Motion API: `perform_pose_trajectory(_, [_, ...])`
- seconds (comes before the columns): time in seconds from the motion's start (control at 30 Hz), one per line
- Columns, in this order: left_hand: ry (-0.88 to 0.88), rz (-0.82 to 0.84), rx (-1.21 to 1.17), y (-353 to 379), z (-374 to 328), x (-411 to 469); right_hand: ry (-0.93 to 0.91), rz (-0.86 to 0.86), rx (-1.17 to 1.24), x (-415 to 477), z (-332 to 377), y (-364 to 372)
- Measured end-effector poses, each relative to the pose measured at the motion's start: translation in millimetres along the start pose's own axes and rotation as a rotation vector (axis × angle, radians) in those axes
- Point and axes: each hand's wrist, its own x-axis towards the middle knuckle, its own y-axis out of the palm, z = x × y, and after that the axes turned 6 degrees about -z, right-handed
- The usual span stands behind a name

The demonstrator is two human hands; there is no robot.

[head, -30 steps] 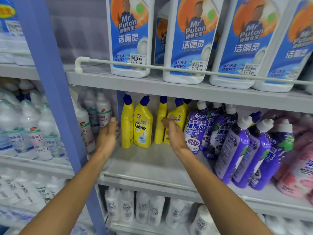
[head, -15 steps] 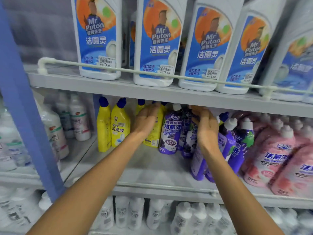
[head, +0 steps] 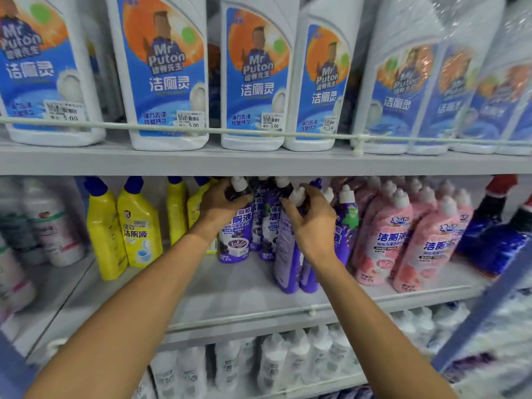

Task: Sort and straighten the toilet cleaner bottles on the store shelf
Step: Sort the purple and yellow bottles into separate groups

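Note:
On the middle shelf (head: pixel 230 289) stand yellow toilet cleaner bottles (head: pixel 138 226) with blue caps at the left, purple ones with white caps in the middle, and pink ones (head: pixel 383 240) at the right. My left hand (head: pixel 221 203) is closed around the neck of an upright purple bottle (head: pixel 234 243). My right hand (head: pixel 313 226) grips the neck of another purple bottle (head: pixel 285 260), which stands further forward and leans a little. More purple bottles crowd behind and between the two hands.
The shelf above holds large white Mr Puton bottles (head: pixel 169 79) behind a thin white guard rail (head: pixel 230 133). White bottles fill the shelf below (head: pixel 273 364) and the bay at the left (head: pixel 49 226). Dark blue bottles with red caps (head: pixel 495 231) stand at the far right.
Both hands moved right from the yellow bottles to the purple ones and closed on two bottle necks. The view shifted right and closer to the shelf.

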Motion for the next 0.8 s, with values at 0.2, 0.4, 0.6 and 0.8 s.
perform_pose_trajectory(0.2, [-0.013,-0.029,-0.114,-34,5,-22,0.014,0.027,-0.020,3,13,4])
perform_pose_trajectory(0.4, [-0.094,-0.055,-0.089,-108,21,-44,-0.045,0.079,0.039,-11,46,40])
perform_pose_trajectory(0.6, [-0.155,-0.084,-0.093,-159,19,-74,0.055,0.225,0.102,-22,74,81])
perform_pose_trajectory(0.8, [-0.220,0.048,-0.028,-172,46,-100,0.131,0.285,0.157,-33,84,86])
